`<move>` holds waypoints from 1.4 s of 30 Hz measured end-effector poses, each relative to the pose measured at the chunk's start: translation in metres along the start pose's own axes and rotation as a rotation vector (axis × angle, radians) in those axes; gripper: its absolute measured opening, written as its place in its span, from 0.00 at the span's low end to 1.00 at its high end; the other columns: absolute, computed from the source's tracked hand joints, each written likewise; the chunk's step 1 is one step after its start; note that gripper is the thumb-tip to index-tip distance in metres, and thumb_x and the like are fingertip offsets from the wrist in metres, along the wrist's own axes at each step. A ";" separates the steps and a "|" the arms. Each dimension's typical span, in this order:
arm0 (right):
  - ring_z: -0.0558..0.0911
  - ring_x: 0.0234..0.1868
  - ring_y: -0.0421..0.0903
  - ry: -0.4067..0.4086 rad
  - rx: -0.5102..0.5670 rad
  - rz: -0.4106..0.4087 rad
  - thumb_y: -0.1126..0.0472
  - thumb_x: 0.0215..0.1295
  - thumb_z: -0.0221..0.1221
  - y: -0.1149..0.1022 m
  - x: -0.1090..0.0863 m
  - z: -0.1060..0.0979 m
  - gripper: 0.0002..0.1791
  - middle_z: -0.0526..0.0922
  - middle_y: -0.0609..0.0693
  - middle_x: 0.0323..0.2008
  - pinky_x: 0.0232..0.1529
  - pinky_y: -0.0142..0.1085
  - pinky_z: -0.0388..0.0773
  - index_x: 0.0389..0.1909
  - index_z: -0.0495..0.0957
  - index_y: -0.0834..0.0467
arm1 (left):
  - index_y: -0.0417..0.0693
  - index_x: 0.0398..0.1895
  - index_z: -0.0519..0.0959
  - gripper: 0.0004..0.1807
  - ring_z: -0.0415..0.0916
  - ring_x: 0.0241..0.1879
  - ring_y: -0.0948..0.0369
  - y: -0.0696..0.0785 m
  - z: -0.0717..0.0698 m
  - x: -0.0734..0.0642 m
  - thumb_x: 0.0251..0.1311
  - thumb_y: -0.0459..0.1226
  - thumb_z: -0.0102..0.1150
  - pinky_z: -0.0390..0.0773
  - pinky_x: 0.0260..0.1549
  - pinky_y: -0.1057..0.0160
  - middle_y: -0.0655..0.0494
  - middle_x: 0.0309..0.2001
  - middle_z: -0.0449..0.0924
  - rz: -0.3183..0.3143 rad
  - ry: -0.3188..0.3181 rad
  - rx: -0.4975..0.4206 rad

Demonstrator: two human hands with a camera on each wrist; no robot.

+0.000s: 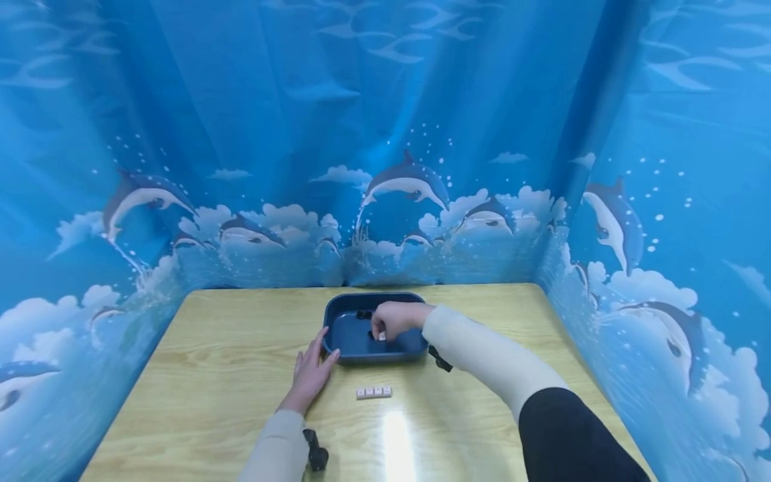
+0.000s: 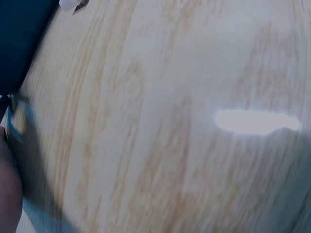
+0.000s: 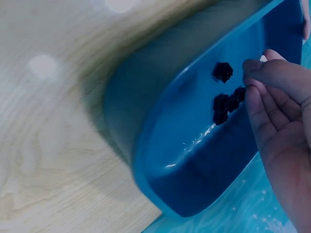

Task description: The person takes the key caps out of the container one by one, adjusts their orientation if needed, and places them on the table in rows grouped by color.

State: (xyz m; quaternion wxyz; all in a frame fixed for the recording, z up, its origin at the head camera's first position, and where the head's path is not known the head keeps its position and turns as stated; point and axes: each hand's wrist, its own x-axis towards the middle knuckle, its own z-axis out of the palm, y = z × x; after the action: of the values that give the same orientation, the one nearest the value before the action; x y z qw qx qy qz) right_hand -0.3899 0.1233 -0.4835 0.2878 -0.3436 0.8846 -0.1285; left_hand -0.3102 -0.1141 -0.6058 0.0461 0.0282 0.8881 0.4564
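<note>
A dark blue plastic basin (image 1: 346, 331) sits toward the back of the table. Over its inside, my right hand (image 1: 399, 320) pinches a small white block-like piece (image 1: 382, 336) between thumb and fingertips; only a sliver of it shows in the right wrist view. Small black pieces (image 3: 221, 108) lie on the basin floor beside those fingertips, with a separate black one (image 3: 223, 72) close by. My left hand (image 1: 312, 375) rests against the basin's near left corner, fingers spread. In front of the basin is a short row of several small white pieces (image 1: 374, 392), side by side.
The light wood-grain table (image 1: 241, 348) carries a bright glare spot near its front. Blue curtains (image 1: 289, 134) with dolphins stand at the back and both sides. Black straps with small devices are on both wrists, the left one (image 1: 316, 452) low over the table.
</note>
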 end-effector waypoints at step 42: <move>0.77 0.33 0.32 0.420 0.307 -0.114 0.71 0.53 0.68 -0.021 -0.092 0.104 0.09 0.78 0.40 0.33 0.37 0.25 0.79 0.35 0.87 0.59 | 0.55 0.78 0.47 0.38 0.47 0.73 0.43 0.009 -0.005 -0.003 0.71 0.52 0.49 0.25 0.69 0.43 0.39 0.73 0.53 -0.002 -0.038 -0.003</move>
State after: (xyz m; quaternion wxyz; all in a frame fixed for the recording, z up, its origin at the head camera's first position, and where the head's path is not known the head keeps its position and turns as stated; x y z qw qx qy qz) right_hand -0.2616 0.1678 -0.5198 0.1389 -0.3110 0.8744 -0.3455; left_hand -0.3075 -0.1128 -0.5951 0.0634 0.0357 0.8864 0.4571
